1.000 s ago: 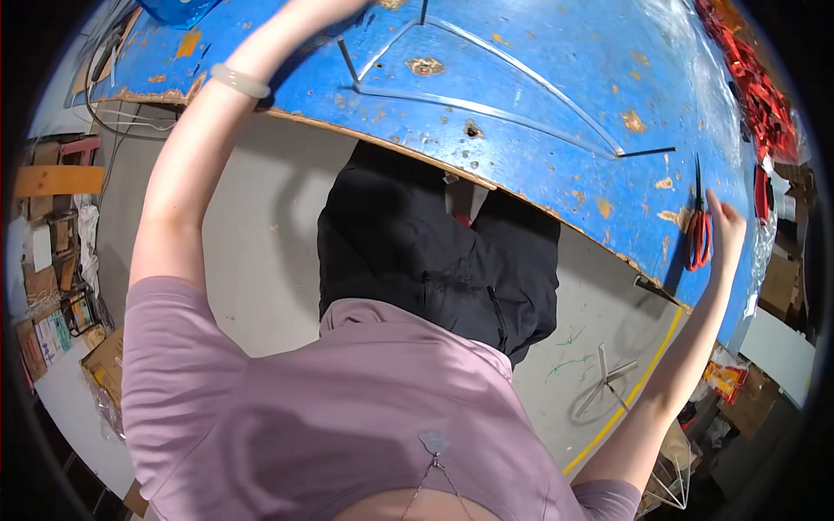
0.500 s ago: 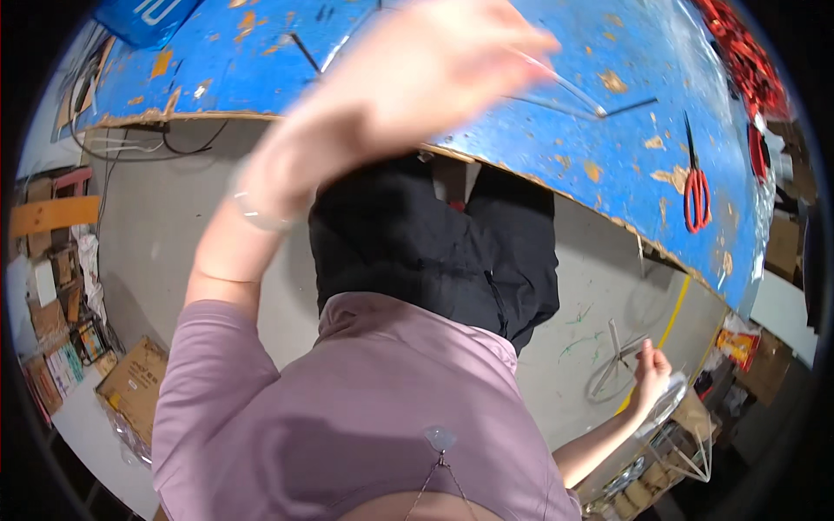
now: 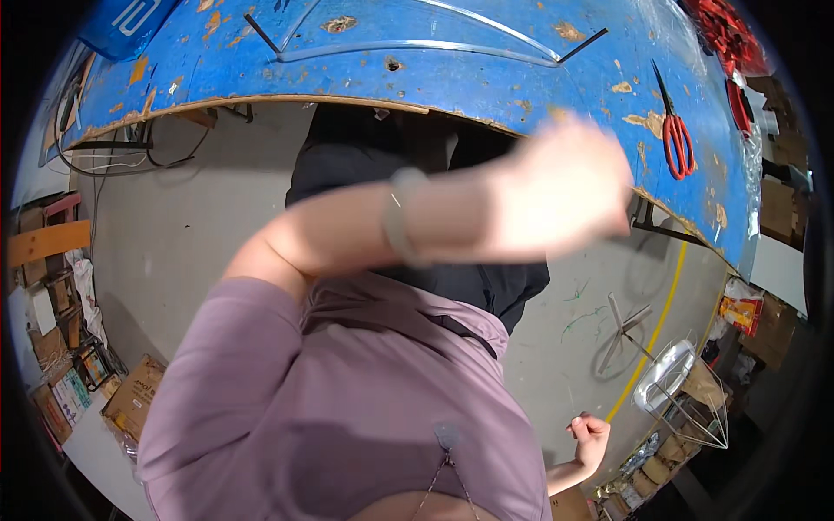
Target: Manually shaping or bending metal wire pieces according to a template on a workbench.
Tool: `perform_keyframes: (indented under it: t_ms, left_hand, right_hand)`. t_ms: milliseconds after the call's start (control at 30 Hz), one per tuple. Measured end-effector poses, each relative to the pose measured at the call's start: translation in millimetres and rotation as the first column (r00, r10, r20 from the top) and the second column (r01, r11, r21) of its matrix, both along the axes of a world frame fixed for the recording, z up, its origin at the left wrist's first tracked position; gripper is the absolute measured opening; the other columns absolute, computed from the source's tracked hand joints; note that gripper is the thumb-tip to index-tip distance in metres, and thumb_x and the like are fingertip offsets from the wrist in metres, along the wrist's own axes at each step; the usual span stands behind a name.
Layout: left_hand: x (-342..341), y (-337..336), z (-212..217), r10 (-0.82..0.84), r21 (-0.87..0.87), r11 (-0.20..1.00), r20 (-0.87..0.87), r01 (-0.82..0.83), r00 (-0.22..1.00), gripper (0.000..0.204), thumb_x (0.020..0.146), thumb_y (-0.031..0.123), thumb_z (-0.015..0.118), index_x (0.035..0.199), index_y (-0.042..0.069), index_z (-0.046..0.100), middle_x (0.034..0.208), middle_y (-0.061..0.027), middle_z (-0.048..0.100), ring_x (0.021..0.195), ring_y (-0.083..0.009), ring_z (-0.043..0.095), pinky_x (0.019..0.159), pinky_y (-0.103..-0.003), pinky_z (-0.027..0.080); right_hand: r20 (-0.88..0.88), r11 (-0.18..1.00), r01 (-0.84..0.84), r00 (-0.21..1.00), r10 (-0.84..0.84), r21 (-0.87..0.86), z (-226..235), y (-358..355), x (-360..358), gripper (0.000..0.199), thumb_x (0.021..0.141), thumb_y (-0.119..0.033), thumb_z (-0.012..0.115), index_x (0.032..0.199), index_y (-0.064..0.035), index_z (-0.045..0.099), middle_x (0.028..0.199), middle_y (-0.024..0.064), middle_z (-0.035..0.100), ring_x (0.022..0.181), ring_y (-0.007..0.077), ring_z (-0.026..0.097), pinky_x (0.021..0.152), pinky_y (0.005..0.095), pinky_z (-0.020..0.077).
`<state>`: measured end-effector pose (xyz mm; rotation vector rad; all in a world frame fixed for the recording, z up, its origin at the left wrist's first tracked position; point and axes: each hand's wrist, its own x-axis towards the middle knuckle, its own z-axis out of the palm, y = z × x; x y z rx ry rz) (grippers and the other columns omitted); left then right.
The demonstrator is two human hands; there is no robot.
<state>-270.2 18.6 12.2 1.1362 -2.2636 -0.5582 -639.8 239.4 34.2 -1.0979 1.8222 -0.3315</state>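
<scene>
My left hand (image 3: 565, 191) reaches across in front of my lap to the right, near the table's front edge. It is smeared by motion, so its fingers and anything in them cannot be made out. My right hand (image 3: 591, 438) is low at the right, beside my body, its fingers curled in with nothing showing in them. On the blue table lies a thin, shiny triangular frame (image 3: 417, 49) with black end pieces, apart from both hands. Red-handled scissors (image 3: 678, 143) lie at the table's right side.
The worn blue table (image 3: 486, 82) curves across the front. On the floor at the right stands a cross-footed stand (image 3: 624, 328), with wire frames (image 3: 682, 391) on its pole. A red-handled tool (image 3: 740, 108) and a red heap (image 3: 730, 35) lie far right. Cardboard boxes (image 3: 135, 391) stand left.
My left hand has swung from over the table toward me and to the right, uncovering the triangular frame. My right hand has drawn back from near the stand toward my body.
</scene>
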Motion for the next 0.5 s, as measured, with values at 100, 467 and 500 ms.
perform_keyframes:
  t_ms: [100, 467, 500]
  left_hand:
    - [-67.4, 59.7, 13.5, -0.435, -0.117, 0.898, -0.367, 0.423, 0.822, 0.044, 0.075, 0.035, 0.057, 0.081, -0.008, 0.055, 0.067, -0.0154, 0.056, 0.069, -0.0294, 0.056, 0.06, -0.035, 0.044]
    - [85.8, 83.7, 11.9, 0.003, 0.59, 0.3, -0.787, 0.75, 0.617, 0.029, 0.088, 0.022, 0.042, 0.071, 0.003, 0.056, 0.065, 0.002, 0.051, 0.056, -0.0048, 0.041, 0.052, -0.021, 0.034]
    - [102.3, 88.1, 16.0, 0.092, 0.674, 0.285, -0.727, 0.681, 0.681, 0.029, 0.087, 0.021, 0.043, 0.069, 0.003, 0.056, 0.062, 0.0014, 0.051, 0.052, -0.0047, 0.04, 0.048, -0.02, 0.032]
  right_hand:
    - [0.03, 0.903, -0.288, 0.949, 0.313, -0.32, 21.8, -26.4, 33.8, 0.032, 0.075, -0.025, 0.064, 0.057, -0.0008, 0.052, 0.051, 0.0013, 0.047, 0.047, 0.009, 0.041, 0.045, 0.0227, 0.0289]
    - [-0.168, 0.67, -0.655, 0.748, 0.643, -0.35, 43.7, -142.7, 91.3, 0.023, 0.074, -0.02, 0.064, 0.071, 0.0026, 0.06, 0.056, 0.0028, 0.049, 0.05, 0.0096, 0.039, 0.047, 0.0234, 0.0284]
    - [-0.166, 0.666, -0.661, 0.742, 0.65, -0.345, 40.9, -152.9, 90.6, 0.023, 0.074, -0.02, 0.064, 0.071, 0.0026, 0.06, 0.056, 0.0028, 0.049, 0.05, 0.0096, 0.039, 0.047, 0.0234, 0.0284]
